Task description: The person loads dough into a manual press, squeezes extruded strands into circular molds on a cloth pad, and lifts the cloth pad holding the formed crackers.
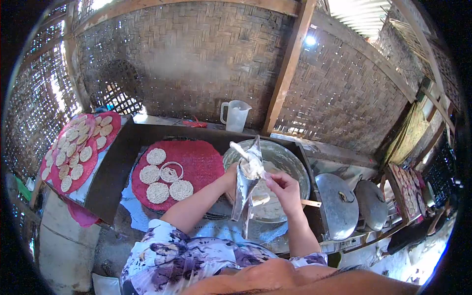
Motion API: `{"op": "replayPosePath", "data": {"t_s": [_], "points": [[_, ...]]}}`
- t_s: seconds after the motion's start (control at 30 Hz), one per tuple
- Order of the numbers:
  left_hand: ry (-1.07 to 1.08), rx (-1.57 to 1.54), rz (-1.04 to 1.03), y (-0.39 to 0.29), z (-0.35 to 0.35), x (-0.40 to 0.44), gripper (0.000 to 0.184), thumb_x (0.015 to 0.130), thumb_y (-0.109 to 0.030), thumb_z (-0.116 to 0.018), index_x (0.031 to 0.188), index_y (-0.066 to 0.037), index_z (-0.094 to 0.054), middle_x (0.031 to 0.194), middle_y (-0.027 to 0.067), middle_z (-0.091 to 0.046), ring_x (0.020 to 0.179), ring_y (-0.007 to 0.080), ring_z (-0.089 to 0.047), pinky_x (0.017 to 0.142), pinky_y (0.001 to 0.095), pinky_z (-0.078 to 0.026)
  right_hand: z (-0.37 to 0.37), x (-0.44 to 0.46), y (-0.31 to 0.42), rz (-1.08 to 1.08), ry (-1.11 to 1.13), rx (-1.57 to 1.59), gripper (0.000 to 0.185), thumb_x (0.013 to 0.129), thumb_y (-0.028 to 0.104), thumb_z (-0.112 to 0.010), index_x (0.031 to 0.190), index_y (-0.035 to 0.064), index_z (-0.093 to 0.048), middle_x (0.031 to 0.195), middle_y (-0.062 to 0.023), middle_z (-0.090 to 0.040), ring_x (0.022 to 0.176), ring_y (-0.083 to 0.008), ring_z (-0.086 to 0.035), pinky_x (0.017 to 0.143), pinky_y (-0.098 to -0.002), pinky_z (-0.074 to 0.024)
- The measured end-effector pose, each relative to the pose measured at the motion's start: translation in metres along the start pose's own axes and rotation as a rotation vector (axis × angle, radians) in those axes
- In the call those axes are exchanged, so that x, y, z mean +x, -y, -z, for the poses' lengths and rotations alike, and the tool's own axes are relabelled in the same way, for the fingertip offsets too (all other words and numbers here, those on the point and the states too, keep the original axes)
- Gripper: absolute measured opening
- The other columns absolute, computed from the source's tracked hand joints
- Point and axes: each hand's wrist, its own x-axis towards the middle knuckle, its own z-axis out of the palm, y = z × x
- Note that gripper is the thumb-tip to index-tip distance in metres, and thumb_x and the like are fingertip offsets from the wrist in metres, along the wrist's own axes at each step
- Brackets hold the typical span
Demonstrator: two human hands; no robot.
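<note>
Over the basin (302, 169) I hold up a grey, long-armed press (244, 184) with pale sticky dough (253, 168) packed in its top and a whitish rod (238, 149) sticking out. My left hand (230, 178) is closed around the press from the left, its fingers partly hidden behind it. The fingers of my right hand (285, 189) are pinched together at the right edge of the dough. To the left, a red mat (204, 160) carries several stringy dough rounds (158, 192). A pale ring (182, 171) encircles one of them.
A clear pitcher (237, 116) stands behind the basin by the woven wall. More rounds lie on a raised red mat (91, 169) at far left. Two lidded pots (337, 204) sit to the right. A flat wooden stick (310, 203) juts out at the basin's right side.
</note>
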Motion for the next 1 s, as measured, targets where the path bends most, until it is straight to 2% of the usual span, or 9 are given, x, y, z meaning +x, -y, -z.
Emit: {"op": "replayPosePath", "data": {"t_s": [0.07, 0.13, 0.2, 0.4, 0.57, 0.73, 0.8, 0.9, 1.0], "points": [[-0.107, -0.243, 0.141, 0.010, 0.022, 0.018, 0.023, 0.088, -0.025, -0.043, 0.092, -0.006, -0.055, 0.078, 0.0079, -0.059, 0.070, 0.0219, -0.060, 0.065, 0.0338, -0.053, -0.001, -0.005, -0.009, 0.047, -0.023, -0.091, 0.026, 0.074, 0.020, -0.071, 0.089, 0.0003, -0.065, 0.076, -0.0052, -0.064, 0.068, -0.0078, -0.057, 0.062, -0.0230, -0.0462], [0.512, -0.287, 0.039, 0.004, 0.053, 0.022, 0.039, 0.091, -0.030, -0.033, 0.111, -0.003, -0.052, 0.104, 0.0125, -0.059, 0.095, 0.0244, -0.058, 0.086, 0.0371, -0.045, 0.009, -0.008, -0.015, 0.072, -0.050, -0.212, 0.026, 0.073, 0.020, -0.071, 0.087, -0.0001, -0.065, 0.074, -0.0057, -0.064, 0.066, -0.0075, -0.057, 0.061, -0.0231, -0.0465], [0.183, 0.076, -0.067, -0.007, 0.056, 0.017, 0.039, 0.090, -0.032, -0.035, 0.110, -0.003, -0.053, 0.102, 0.0120, -0.060, 0.092, 0.0233, -0.059, 0.083, 0.0367, -0.047, 0.022, -0.016, -0.011, 0.030, -0.052, -0.280, 0.026, 0.072, 0.021, -0.073, 0.085, -0.0006, -0.065, 0.073, -0.0066, -0.065, 0.065, -0.0082, -0.058, 0.060, -0.0233, -0.0467], [0.139, 0.656, -0.501, -0.009, 0.039, 0.013, 0.034, 0.089, -0.029, -0.041, 0.109, -0.005, -0.053, 0.099, 0.0080, -0.060, 0.091, 0.0188, -0.058, 0.084, 0.0341, -0.046, 0.028, -0.007, 0.003, 0.227, -0.317, -0.379, 0.023, 0.068, 0.015, -0.074, 0.082, -0.0011, -0.065, 0.071, -0.0087, -0.065, 0.062, -0.0096, -0.058, 0.058, -0.0226, -0.0467], [0.196, -0.056, -0.115, -0.008, 0.034, 0.016, 0.024, 0.087, -0.016, -0.046, 0.106, -0.004, -0.054, 0.095, 0.0071, -0.060, 0.084, 0.0173, -0.059, 0.074, 0.0322, -0.049, 0.004, -0.005, 0.000, 0.728, -0.329, -0.707, 0.018, 0.067, 0.014, -0.074, 0.073, 0.0035, -0.061, 0.064, -0.0087, -0.062, 0.052, -0.0208, -0.061, 0.048, -0.0267, -0.0476], [-0.096, 0.235, -0.088, -0.034, 0.031, -0.003, 0.020, 0.083, -0.016, -0.050, 0.098, -0.004, -0.055, 0.085, 0.0066, -0.061, 0.076, 0.0187, -0.060, 0.072, 0.0333, -0.050, 0.006, -0.025, -0.006, 0.331, -0.102, -0.411, 0.022, 0.069, 0.019, -0.074, 0.078, 0.0015, -0.064, 0.065, -0.0077, -0.062, 0.053, -0.0106, -0.058, 0.052, -0.0242, -0.0467], [0.122, 0.284, -0.268, -0.018, 0.037, 0.009, 0.028, 0.080, -0.010, -0.054, 0.108, -0.005, -0.053, 0.102, 0.0071, -0.057, 0.092, 0.0178, -0.056, 0.082, 0.0331, -0.045, 0.013, -0.013, -0.001, 0.124, -0.075, -0.296, 0.024, 0.071, 0.022, -0.073, 0.080, 0.0009, -0.065, 0.065, -0.0068, -0.063, 0.055, -0.0081, -0.056, 0.054, -0.0231, -0.0459], [0.098, 0.391, -0.245, -0.013, 0.007, -0.006, 0.034, 0.078, -0.010, -0.059, 0.111, -0.006, -0.053, 0.118, 0.0062, -0.050, 0.108, 0.0169, -0.047, 0.093, 0.0315, -0.036, 0.002, 0.007, 0.008, 0.203, -0.294, -0.492, 0.025, 0.072, 0.024, -0.072, 0.083, 0.0024, -0.065, 0.067, -0.0084, -0.063, 0.059, -0.0129, -0.059, 0.057, -0.0240, -0.0465], [0.135, 1.058, -0.665, -0.008, 0.013, -0.001, 0.029, 0.083, -0.018, -0.052, 0.109, -0.007, -0.056, 0.109, 0.0071, -0.056, 0.101, 0.0187, -0.053, 0.088, 0.0318, -0.041, 0.000, 0.010, -0.007, 0.450, -0.342, -0.611, 0.020, 0.071, 0.020, -0.072, 0.079, 0.0036, -0.064, 0.065, -0.0105, -0.062, 0.059, -0.0167, -0.061, 0.054, -0.0259, -0.0478]]}}
